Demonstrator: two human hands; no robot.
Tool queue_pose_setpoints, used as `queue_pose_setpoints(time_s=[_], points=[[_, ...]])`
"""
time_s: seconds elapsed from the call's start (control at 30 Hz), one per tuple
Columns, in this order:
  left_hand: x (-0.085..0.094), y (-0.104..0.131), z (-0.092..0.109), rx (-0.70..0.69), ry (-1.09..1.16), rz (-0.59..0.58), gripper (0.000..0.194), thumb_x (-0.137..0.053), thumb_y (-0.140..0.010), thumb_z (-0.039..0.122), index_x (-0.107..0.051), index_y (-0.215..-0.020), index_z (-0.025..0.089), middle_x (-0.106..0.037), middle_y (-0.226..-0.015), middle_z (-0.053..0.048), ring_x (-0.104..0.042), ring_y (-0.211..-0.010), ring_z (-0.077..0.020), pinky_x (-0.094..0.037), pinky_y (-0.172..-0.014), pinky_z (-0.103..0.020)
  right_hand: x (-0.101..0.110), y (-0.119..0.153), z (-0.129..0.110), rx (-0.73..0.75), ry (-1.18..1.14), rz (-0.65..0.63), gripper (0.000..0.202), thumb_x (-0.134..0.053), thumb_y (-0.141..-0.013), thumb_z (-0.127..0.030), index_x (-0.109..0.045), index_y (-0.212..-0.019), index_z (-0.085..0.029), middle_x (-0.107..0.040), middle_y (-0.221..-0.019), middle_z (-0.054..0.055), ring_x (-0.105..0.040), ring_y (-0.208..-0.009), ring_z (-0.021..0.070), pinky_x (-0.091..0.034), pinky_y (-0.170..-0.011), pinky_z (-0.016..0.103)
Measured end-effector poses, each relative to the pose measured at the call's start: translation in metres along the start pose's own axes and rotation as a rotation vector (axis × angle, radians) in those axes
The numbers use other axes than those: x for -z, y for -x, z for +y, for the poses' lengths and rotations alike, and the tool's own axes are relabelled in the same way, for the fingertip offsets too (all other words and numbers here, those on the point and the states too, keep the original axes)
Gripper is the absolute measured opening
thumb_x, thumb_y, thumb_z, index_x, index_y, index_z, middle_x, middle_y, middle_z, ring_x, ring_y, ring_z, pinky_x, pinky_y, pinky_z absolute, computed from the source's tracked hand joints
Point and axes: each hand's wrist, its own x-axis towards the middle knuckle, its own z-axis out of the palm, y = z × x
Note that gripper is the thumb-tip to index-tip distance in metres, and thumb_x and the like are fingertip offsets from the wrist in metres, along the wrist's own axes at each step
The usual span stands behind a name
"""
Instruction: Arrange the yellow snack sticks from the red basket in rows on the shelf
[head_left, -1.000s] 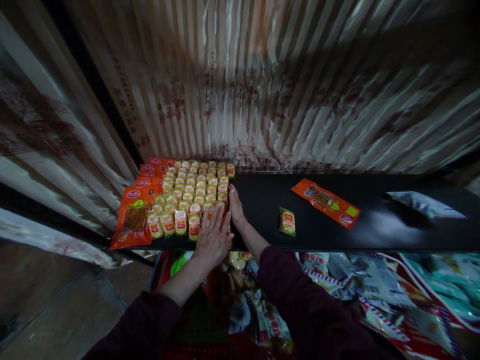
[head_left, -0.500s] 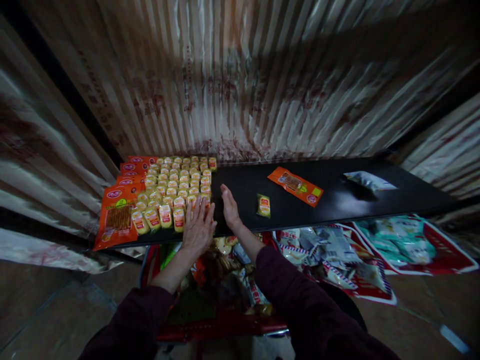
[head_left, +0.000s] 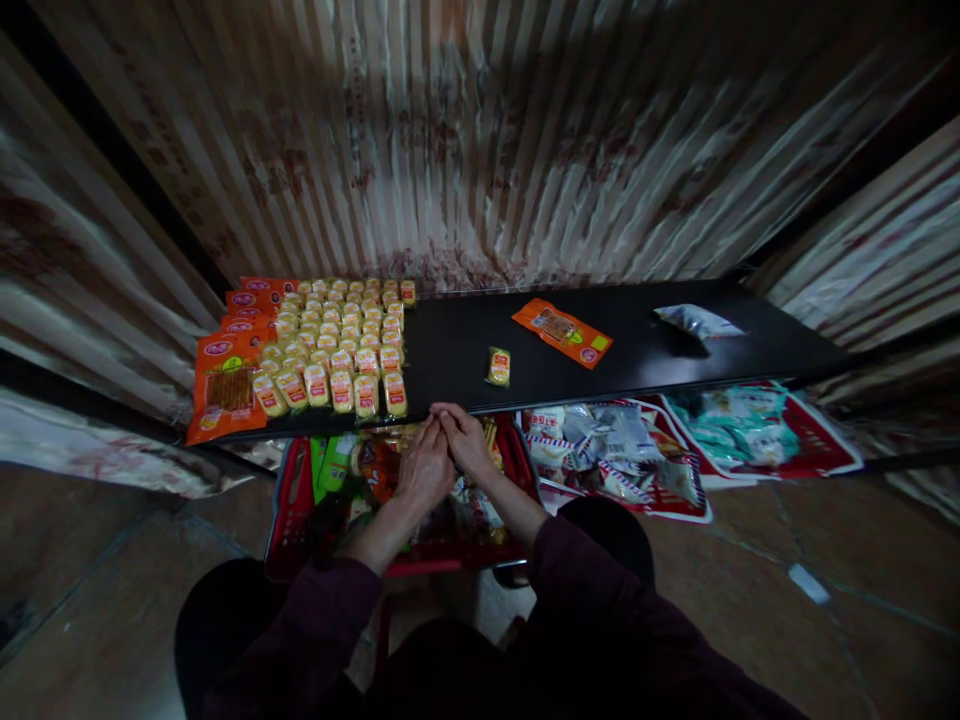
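Observation:
My left hand (head_left: 426, 464) is above the red basket, just in front of the black shelf's edge, with its fingers stretched forward. Touching its fingertips is my right hand (head_left: 465, 442), whose fingers reach across to the left. I see nothing held in either. Just ahead on the black shelf (head_left: 450, 350), small yellow-wrapped snack cakes (head_left: 341, 390) stand in close rows. To their left, several orange snack packets (head_left: 229, 385) overlap in a column. A single wrapped snack cake (head_left: 499, 366) lies apart to the right.
An orange packet (head_left: 562, 332) and a silvery-white packet (head_left: 697, 321) lie farther right on the shelf. Below are a red basket (head_left: 281, 540) of mixed snacks, a basket of white packets (head_left: 622, 440) and one of teal packets (head_left: 742, 430). Pleated curtain (head_left: 450, 200) hangs behind.
Both hands have moved from the right side of the snack cake rows back toward me, off the shelf, and come together. The front row's right end is now uncovered. The view has shifted.

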Motion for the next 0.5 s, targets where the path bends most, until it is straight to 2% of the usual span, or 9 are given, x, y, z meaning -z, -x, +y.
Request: queue_pose_setpoints(time_s=[0.17, 0.27, 0.37, 0.5], points=[[-0.028, 0.053, 0.004, 0.119, 0.046, -0.179, 0.045, -0.040, -0.080, 0.008, -0.059, -0.121, 0.011, -0.058, -0.130, -0.014, -0.049, -0.126, -0.0201, -0.043, -0.106, -0.036, 0.011, 0.051, 0.039, -0.123, 0.205, -0.184, 0.028, -0.046, -0.084, -0.034, -0.072, -0.088, -0.025, -0.073, -0.089, 0.002, -0.066, -0.088, 0.0208, -0.051, -0.090, 0.038], [-0.051, 0.079, -0.006, 0.295, 0.073, -0.288, 0.044, -0.044, -0.079, 0.008, -0.061, -0.120, 0.010, -0.056, -0.132, -0.015, -0.053, -0.122, -0.0202, -0.045, -0.104, -0.034, 0.012, 0.071, 0.061, -0.217, 0.300, -0.218, 0.022, -0.051, -0.079, -0.025, -0.072, -0.086, -0.025, -0.074, -0.091, 0.002, -0.067, -0.089, 0.0221, -0.050, -0.091, 0.041], [-0.063, 0.088, -0.018, 0.431, 0.124, -0.312, 0.042, -0.044, -0.079, 0.007, -0.064, -0.116, 0.011, -0.060, -0.128, -0.014, -0.055, -0.121, -0.0196, -0.043, -0.106, -0.034, 0.009, 0.082, 0.071, -0.277, 0.303, -0.231, 0.023, -0.051, -0.077, -0.021, -0.072, -0.086, -0.025, -0.074, -0.094, 0.002, -0.067, -0.094, 0.0227, -0.049, -0.094, 0.044], [-0.056, 0.083, -0.028, 0.559, 0.228, -0.284, 0.041, -0.040, -0.081, 0.005, -0.065, -0.111, 0.016, -0.062, -0.126, -0.009, -0.056, -0.119, -0.0156, -0.042, -0.104, -0.030, 0.019, 0.083, 0.077, -0.253, 0.273, -0.158, 0.029, -0.048, -0.080, -0.027, -0.071, -0.095, -0.019, -0.072, -0.102, 0.009, -0.066, -0.100, 0.0257, -0.047, -0.096, 0.045]])
